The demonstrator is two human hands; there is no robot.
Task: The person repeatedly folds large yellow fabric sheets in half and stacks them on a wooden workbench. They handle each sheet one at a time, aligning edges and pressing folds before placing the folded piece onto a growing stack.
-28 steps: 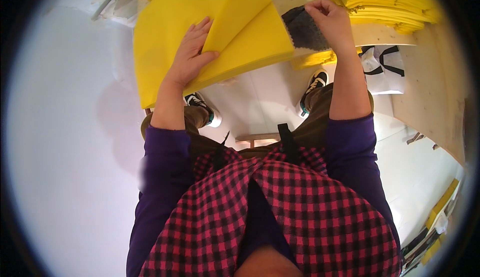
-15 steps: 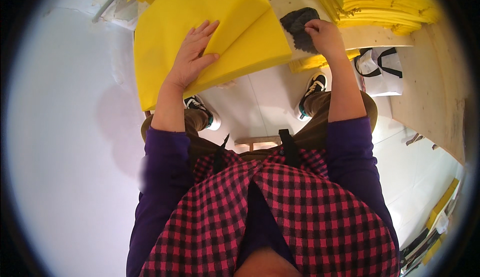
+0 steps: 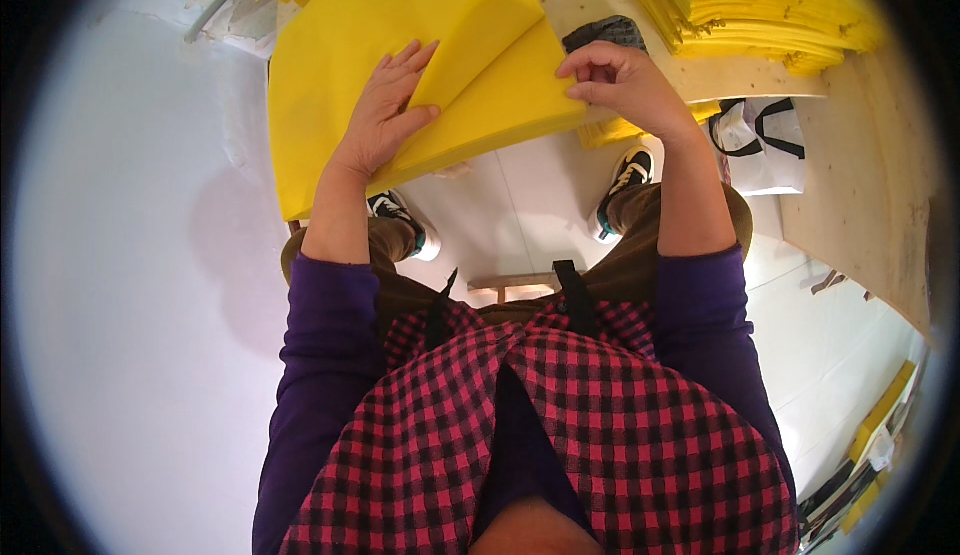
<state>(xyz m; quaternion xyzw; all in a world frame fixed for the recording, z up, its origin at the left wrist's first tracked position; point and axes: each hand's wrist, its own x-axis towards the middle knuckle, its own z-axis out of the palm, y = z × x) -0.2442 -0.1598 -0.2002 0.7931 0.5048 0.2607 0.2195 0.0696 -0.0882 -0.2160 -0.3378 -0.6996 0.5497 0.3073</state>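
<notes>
A thick stack of yellow sheets [image 3: 345, 55] lies before me, seemingly thin fabric or paper. The top layer is folded back, and the fold [image 3: 490, 30] slants across the stack. Flat on it rests my left hand [image 3: 385, 115], fingers stretched out and thumb spread beside the fold. My right hand [image 3: 630, 90] is at the stack's right edge with fingers curled and thumb and index finger close together. Whatever may be between those fingertips is too small to make out. Just behind that hand, partly hidden by it, lies a crumpled dark grey cloth [image 3: 610, 30].
Taller piles of yellow sheets [image 3: 770, 5] stand on the wooden table [image 3: 745, 77] at the far right. A white bag with black handles [image 3: 765, 145] is below it. A wooden panel [image 3: 860, 175] borders the right side, and a white wall [image 3: 130, 255] the left.
My right hand has left the dark cloth and moved left and slightly nearer, to the right edge of the yellow stack. My left hand has stayed in place.
</notes>
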